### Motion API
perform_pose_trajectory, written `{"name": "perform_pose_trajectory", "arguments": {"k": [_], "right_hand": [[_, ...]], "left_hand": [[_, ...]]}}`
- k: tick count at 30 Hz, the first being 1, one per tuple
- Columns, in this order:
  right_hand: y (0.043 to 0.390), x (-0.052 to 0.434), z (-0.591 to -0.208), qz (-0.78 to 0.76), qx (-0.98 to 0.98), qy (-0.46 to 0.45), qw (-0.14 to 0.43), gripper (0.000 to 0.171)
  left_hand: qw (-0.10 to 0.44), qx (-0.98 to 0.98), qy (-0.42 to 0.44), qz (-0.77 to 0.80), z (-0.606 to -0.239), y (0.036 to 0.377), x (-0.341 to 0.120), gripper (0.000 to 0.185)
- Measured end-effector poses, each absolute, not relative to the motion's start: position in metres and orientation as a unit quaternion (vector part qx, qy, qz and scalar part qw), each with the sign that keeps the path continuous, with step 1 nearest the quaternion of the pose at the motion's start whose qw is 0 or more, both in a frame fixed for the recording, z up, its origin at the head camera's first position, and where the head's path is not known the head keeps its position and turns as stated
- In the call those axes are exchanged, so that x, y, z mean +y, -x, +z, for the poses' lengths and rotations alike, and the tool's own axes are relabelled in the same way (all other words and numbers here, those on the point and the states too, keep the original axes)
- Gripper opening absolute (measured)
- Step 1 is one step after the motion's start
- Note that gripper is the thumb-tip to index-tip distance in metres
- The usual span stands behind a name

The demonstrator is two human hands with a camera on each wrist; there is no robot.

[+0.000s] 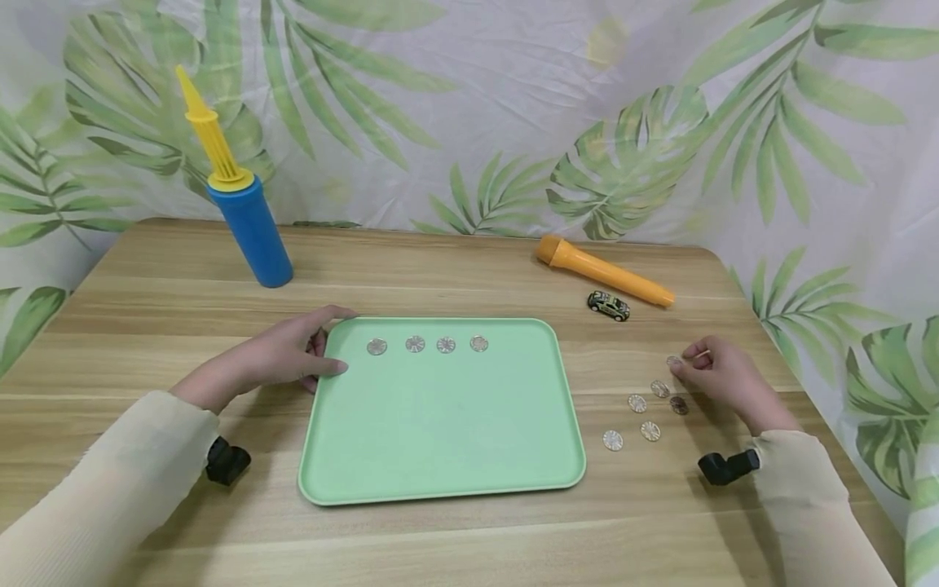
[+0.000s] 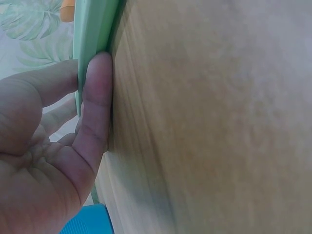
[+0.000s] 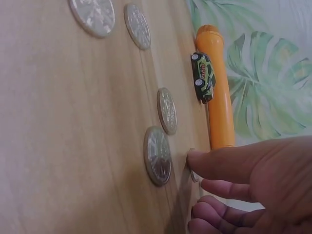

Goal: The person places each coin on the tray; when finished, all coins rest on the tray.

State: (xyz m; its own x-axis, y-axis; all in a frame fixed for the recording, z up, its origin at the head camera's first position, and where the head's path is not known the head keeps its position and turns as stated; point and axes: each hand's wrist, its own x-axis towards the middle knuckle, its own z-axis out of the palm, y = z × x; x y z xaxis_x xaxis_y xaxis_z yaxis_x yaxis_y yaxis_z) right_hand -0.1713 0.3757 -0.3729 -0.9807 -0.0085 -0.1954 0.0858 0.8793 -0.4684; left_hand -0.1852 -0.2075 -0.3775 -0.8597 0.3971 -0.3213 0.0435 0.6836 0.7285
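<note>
A light green tray (image 1: 447,432) lies on the table, with several silver coins (image 1: 415,344) in a row along its far side. My left hand (image 1: 293,350) grips the tray's far left corner, thumb over the rim; in the left wrist view a finger (image 2: 99,80) lies against the tray's outer side, close to the tabletop. To the right of the tray, my right hand (image 1: 722,379) pinches a coin (image 1: 673,360) between thumb and fingers, close to the table. Several loose coins (image 1: 637,403) lie flat between that hand and the tray. The right wrist view shows the pinched coin (image 3: 194,168) partly hidden by the thumb.
Behind the loose coins are a small toy car (image 1: 608,306) and an orange toy microphone (image 1: 605,271). A blue hand pump (image 1: 253,232) with a yellow nozzle stands at the back left. A leaf-patterned cloth (image 1: 499,114) hangs behind the wooden table (image 1: 440,538).
</note>
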Motion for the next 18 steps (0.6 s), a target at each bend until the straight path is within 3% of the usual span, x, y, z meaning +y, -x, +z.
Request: {"name": "perform_pose_trajectory", "arguments": {"k": [7, 18], "right_hand": [[0.1752, 0.3743, -0.3743, -0.252, 0.963, -0.015, 0.096, 0.033], [0.1757, 0.3763, -0.3759, -0.25, 0.963, -0.023, 0.099, 0.031]], "left_hand": [[0.231, 0.887, -0.128, 0.38, -0.3777, 0.1848, -0.2081, 0.078], [0.229, 0.884, -0.128, 0.387, -0.3778, 0.1838, -0.2077, 0.079]]}}
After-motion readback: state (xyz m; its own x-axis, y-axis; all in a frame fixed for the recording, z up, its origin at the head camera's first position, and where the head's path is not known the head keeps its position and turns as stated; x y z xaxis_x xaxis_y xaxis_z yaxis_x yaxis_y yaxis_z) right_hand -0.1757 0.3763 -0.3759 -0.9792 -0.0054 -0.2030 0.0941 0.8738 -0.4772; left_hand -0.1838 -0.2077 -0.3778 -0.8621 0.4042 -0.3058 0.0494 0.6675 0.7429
